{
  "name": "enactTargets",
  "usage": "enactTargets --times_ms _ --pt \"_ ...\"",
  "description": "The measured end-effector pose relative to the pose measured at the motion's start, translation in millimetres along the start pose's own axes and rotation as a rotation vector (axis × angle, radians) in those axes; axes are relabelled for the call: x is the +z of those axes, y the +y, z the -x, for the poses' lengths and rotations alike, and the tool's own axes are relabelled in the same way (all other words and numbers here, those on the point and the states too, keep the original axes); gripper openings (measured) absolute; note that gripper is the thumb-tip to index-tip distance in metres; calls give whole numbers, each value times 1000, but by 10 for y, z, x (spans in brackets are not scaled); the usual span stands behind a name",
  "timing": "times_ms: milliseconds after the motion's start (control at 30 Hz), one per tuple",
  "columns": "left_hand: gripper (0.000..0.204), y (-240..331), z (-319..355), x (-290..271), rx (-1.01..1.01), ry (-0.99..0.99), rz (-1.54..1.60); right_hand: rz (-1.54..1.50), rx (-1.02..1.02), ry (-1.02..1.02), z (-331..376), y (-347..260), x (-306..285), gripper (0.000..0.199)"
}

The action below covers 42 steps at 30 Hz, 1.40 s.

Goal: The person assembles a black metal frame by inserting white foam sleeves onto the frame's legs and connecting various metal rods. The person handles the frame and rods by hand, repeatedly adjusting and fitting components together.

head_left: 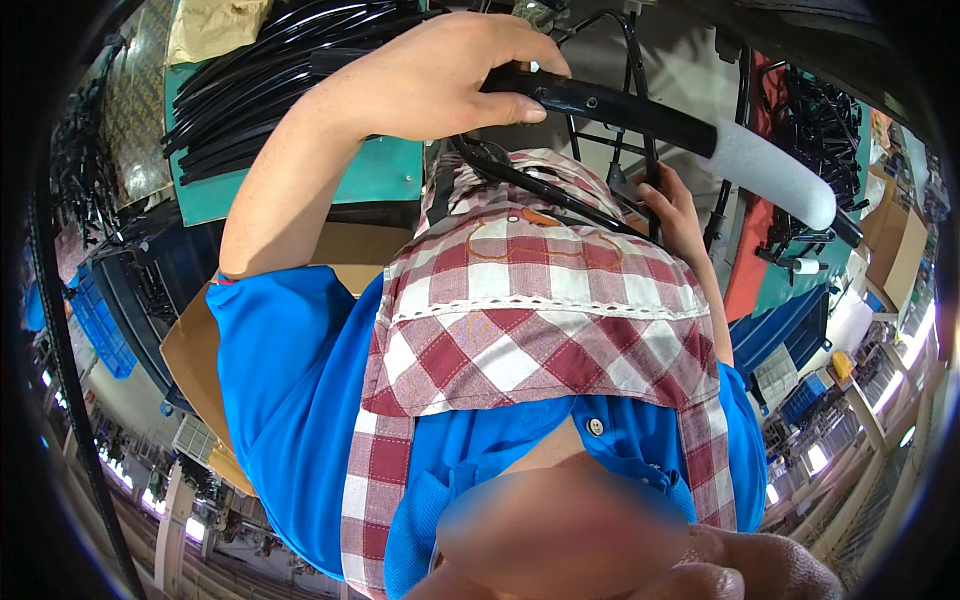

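Note:
My left hand is raised and closed around a black metal bar. The bar runs to the right and ends in a white foam sleeve. My right hand reaches past my red-and-white checked apron and grips a thin rod of a black wire frame just below the bar. The frame's lower part is hidden behind the apron. I wear a blue shirt under the apron.
A bundle of long black tubes lies on a green table at upper left. Blue crates and a sheet of cardboard are on the left. On the right stands a rack of black parts, with more blue crates below it.

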<state>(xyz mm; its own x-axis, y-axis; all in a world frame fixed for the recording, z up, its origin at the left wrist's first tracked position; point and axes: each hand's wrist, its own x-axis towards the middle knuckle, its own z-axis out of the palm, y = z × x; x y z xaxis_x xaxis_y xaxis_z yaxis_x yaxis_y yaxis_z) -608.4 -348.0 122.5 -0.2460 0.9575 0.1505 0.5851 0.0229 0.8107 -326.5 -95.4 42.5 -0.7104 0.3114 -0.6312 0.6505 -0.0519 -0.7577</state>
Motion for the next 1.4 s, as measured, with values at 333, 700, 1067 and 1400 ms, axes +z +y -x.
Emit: enactTargets --times_ms 333,700,1067,1400 --pt "40 -358 -256 213 -304 -122 168 8 10 13 -3 85 -14 51" --pt "28 -670 -763 -124 -325 -179 -157 -50 75 36 45 -41 30 49" --pt "60 -1362 -1228 -44 77 -348 -430 -63 67 62 64 -23 56 53" --pt "50 -1306 -1088 -1 -44 -288 -287 -44 34 47 22 -10 67 51"
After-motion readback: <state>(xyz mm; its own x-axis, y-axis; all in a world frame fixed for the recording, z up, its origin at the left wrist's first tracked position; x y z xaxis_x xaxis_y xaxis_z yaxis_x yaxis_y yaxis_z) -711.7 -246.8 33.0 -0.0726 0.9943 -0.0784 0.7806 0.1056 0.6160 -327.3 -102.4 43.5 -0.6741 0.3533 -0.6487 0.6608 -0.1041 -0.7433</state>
